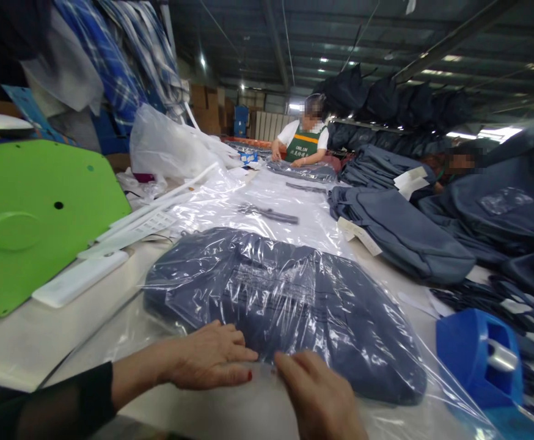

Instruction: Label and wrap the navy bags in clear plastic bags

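My left hand (212, 357) flat, fingers pressed together on near edge of bagged navy garment (285, 299); my right hand (315, 391) flat beside it on plastic. Blue tape dispenser (480, 360) right of garment; green panel (33, 214) left.

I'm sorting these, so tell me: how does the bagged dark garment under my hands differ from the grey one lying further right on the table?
The bagged garment is sealed in clear, shiny plastic; the grey garment lies bare. The left hand and right hand press on the bagged one's near edge; nothing touches the grey one. A paper tag shows on the grey one only. Both are folded flat on the table.
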`<state>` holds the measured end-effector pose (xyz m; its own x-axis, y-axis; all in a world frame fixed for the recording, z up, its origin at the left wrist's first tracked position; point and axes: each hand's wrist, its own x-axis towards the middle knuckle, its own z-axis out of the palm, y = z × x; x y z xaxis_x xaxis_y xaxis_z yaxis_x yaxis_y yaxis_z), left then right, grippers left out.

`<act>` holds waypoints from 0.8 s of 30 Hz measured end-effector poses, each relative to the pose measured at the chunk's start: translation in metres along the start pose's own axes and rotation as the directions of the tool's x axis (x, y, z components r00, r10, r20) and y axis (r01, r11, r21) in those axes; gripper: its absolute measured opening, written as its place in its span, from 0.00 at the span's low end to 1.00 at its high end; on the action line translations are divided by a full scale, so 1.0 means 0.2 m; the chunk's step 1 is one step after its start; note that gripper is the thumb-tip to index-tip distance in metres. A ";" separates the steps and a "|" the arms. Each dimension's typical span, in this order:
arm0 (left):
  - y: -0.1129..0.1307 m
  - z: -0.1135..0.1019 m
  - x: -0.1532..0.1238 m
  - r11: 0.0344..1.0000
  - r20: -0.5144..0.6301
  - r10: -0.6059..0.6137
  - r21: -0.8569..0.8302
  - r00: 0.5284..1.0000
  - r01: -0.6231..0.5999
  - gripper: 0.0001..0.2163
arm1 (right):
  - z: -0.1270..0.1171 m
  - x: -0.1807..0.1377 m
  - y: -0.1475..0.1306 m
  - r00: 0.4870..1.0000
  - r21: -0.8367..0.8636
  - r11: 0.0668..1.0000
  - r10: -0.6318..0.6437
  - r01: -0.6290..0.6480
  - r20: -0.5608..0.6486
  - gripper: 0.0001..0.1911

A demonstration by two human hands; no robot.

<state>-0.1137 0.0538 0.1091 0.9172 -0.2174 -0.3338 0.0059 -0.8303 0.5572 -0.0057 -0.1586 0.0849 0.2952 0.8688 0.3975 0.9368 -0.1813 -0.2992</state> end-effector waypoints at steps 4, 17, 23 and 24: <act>-0.07 -0.08 0.06 0.921 0.019 0.009 -0.390 1.000 0.000 0.26 | -0.02 0.40 0.24 0.873 0.171 0.905 0.305 -0.390 0.380 0.14; -0.09 0.23 -0.25 0.746 -0.633 -0.122 0.450 0.764 0.492 0.35 | 0.26 0.40 0.46 0.833 0.289 0.808 0.390 -0.514 0.392 0.15; -0.36 0.47 -0.46 0.562 -0.891 0.112 0.423 0.441 0.711 0.20 | 0.27 0.40 0.49 0.831 0.317 0.798 0.370 -0.513 0.414 0.20; -0.38 0.46 -0.48 0.570 -0.900 0.150 0.416 0.409 0.709 0.18 | 0.28 0.39 0.50 0.831 0.319 0.797 0.369 -0.514 0.416 0.20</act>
<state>-0.2394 0.0914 0.0292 0.7342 0.2488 0.6316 0.4875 -0.8408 -0.2355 0.1001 -0.0830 0.0374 0.5131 0.8467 -0.1409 0.5348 -0.4438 -0.7191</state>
